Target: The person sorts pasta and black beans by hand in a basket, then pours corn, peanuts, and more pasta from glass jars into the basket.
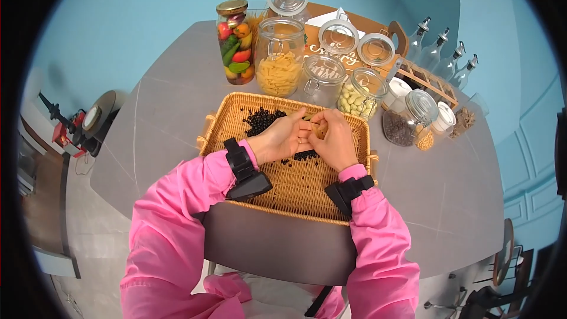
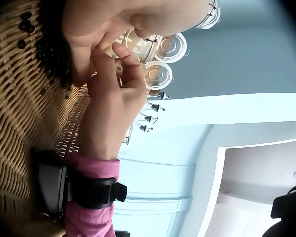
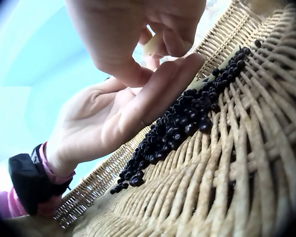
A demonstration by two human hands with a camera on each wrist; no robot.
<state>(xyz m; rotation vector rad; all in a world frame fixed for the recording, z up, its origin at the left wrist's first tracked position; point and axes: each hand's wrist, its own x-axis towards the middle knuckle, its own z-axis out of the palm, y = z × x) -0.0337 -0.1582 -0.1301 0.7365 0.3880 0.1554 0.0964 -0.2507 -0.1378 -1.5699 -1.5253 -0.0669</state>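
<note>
Pasta (image 3: pixel 152 45) was pinched by the right hand (image 1: pixel 335 140), upper centre of the right wrist frame, above the left hand (image 1: pixel 279 140), its fingers outstretched. A slackened pinch might have dropped it among the black beans (image 1: pixel 261 123) in the basket (image 1: pixel 289 186).

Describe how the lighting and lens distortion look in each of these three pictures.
Head view: strong wide-lens bowing, black rounded borders, grey table fairly evenly lit; left wrist view: turned sideways, the black beans sunk in shadow while the pale blue wall looks bright; right wrist view: washed-out background at upper left, small glints on the black beans, darkened corners.
</note>
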